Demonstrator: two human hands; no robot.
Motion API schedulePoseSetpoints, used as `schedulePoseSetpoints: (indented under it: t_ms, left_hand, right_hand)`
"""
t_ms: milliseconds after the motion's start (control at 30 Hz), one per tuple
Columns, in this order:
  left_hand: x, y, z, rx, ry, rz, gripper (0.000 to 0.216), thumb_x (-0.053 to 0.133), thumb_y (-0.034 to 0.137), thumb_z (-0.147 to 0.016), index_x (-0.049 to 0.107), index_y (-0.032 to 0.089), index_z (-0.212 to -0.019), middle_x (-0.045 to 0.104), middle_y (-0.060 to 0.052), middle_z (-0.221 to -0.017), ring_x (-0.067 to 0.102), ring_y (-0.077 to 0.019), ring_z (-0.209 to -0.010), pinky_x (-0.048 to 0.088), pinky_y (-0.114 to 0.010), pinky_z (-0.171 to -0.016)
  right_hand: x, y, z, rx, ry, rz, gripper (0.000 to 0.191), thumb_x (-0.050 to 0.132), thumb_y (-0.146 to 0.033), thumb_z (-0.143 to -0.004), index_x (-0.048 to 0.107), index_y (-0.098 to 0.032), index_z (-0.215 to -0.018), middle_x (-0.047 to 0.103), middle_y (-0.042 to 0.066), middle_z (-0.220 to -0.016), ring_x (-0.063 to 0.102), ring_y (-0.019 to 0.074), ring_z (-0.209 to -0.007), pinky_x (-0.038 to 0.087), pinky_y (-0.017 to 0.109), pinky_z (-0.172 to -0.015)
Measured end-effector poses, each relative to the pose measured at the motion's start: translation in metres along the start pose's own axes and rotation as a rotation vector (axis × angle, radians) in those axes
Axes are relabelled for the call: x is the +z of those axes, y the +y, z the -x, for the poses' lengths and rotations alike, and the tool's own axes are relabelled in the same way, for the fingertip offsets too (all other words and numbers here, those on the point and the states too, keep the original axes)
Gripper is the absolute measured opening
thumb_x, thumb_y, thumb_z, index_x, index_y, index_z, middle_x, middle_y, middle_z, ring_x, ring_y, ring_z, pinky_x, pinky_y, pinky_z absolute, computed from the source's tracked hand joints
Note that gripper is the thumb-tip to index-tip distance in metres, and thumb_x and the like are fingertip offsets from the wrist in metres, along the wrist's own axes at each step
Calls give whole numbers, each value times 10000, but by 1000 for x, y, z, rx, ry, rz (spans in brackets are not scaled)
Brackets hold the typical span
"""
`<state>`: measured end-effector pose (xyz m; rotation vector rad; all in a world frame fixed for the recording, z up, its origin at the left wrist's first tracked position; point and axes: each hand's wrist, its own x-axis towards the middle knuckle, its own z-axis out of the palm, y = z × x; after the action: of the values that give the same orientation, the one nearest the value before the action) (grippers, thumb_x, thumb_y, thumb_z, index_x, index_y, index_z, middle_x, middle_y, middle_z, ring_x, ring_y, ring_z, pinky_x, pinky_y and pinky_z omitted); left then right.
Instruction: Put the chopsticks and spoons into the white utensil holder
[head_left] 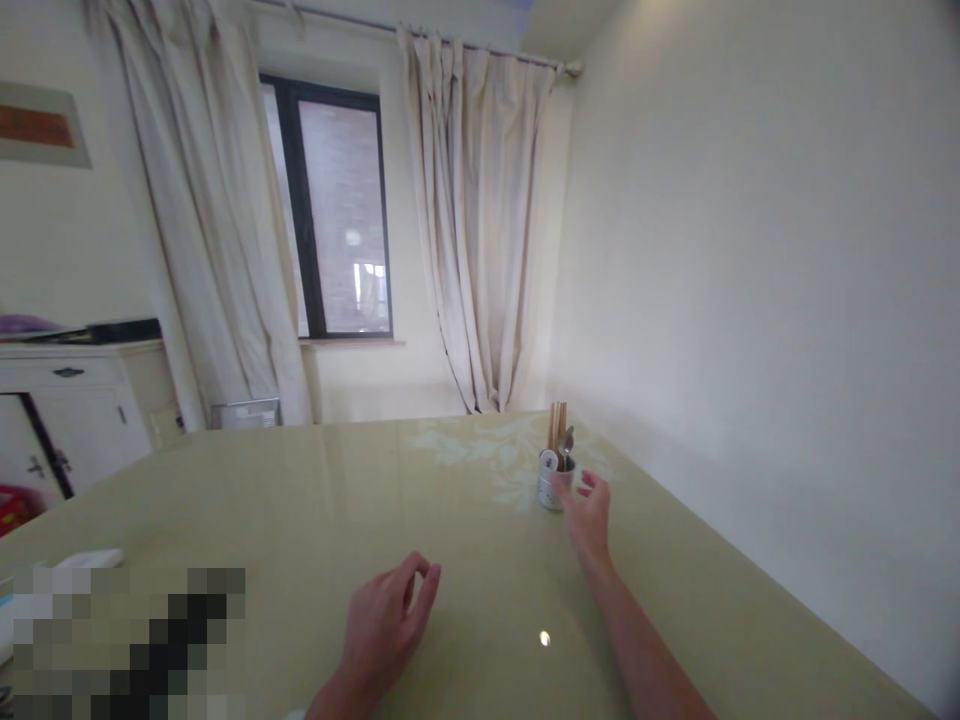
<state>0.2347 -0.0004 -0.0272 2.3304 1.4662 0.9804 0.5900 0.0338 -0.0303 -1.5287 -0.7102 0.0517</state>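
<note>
The metal cup [553, 492], its chopsticks [558, 425] standing upright, sits on the worktop [300, 500] at ten o'clock from the nearer right hand [590, 520], whose fingers are spread just beside it; the left hand [386, 625], loosely curled and empty, rests well apart at the cup's seven o'clock.

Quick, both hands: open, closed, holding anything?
Left hand: loosely curled, empty, over the table.
Right hand: open, fingers at the metal cup of chopsticks, grip not closed.
</note>
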Motion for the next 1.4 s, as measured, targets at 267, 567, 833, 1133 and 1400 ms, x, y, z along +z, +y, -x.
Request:
schedulePoseSetpoints:
  t_ms: [267, 567, 833, 1133, 1400]
  left_hand:
    - [3, 0, 1, 84, 63, 6, 468, 436, 565, -1043, 630, 257, -747, 540, 43, -527, 583, -152, -517, 348, -250, -585]
    - [8, -3, 0, 120, 42, 47, 480, 429, 524, -1058, 550, 249, -684, 546, 38, -531, 554, -141, -497, 303, -261, -566]
    - [3, 0, 0, 90, 62, -61, 476, 471, 529, -1041, 582, 245, -675, 577, 24, -551, 584, -167, -537, 309, -287, -608]
    - [6, -1, -6, -18, 69, 320, 365, 567, 578, -985, 670, 229, -993, 694, -23, -818, 645, -209, -737, 510, -331, -702]
    - [12, -4, -8, -129, 74, 662, 771, 726, 609, -893, 477, 177, -1481, 684, -198, -1394, 687, -322, -1241, 582, -490, -1009]
  right_hand:
    - [16, 23, -8, 28, -160, -46, 986, 819, -641, -627, 545, -167, -1447, 716, 217, -1363, 675, 408, -1282, 511, 519, -1088]
    - [16, 17, 0, 34, -268, -108, 942, 836, -558, -610, 550, -164, -1415, 705, 203, -1330, 700, 393, -1227, 573, 545, -1023]
    - [24, -17, 47, 15, -528, -176, 915, 886, -412, -613, 533, -196, -1429, 699, 152, -1282, 717, 338, -1155, 636, 462, -885]
    - [30, -59, 109, -26, -838, -198, 892, 892, -300, -673, 492, -216, -1466, 653, 158, -1420, 671, 327, -1203, 622, 454, -904]
    - [20, -88, 143, -124, -1018, -231, 777, 906, -500, -770, 565, -198, -1400, 706, 160, -1349, 712, 328, -1148, 622, 438, -889]
